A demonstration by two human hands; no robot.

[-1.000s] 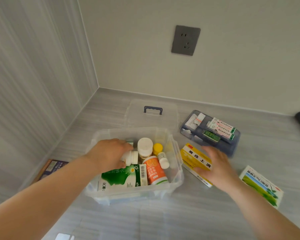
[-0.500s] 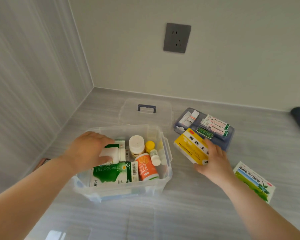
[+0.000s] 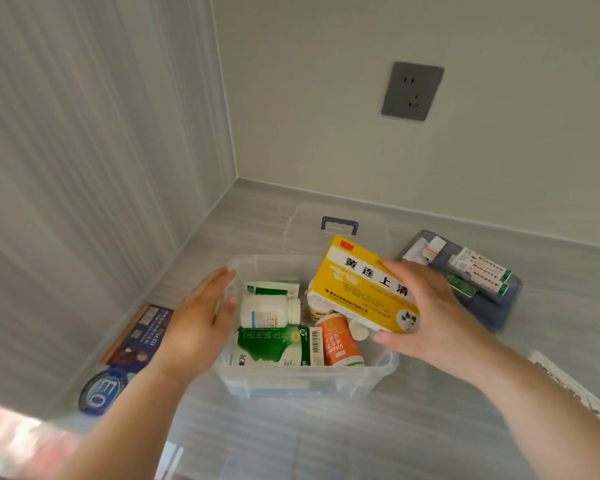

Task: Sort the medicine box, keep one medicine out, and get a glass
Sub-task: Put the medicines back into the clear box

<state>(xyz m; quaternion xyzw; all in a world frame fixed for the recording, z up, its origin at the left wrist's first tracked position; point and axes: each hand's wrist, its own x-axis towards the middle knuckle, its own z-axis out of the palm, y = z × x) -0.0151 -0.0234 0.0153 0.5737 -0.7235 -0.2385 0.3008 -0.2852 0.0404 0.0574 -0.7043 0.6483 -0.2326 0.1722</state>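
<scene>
Over the medicine box [image 3: 305, 379], right-hand fingers [image 3: 400, 271] grip the yellow carton [image 3: 357, 285].

Yellow medicine carton [image 3: 364, 285] tilted above clear, bottle-filled medicine box [image 3: 305, 379].

Pretty sure I'm working in somebody's home here, not a lab or shop. Grey striped countertop [image 3: 257, 216] tucked into a plain wall corner, a dark wall socket [image 3: 413, 91] above its back edge, and a clear household medicine box [image 3: 302, 379] full of everyday pill bottles and cartons sitting mid-counter.
</scene>
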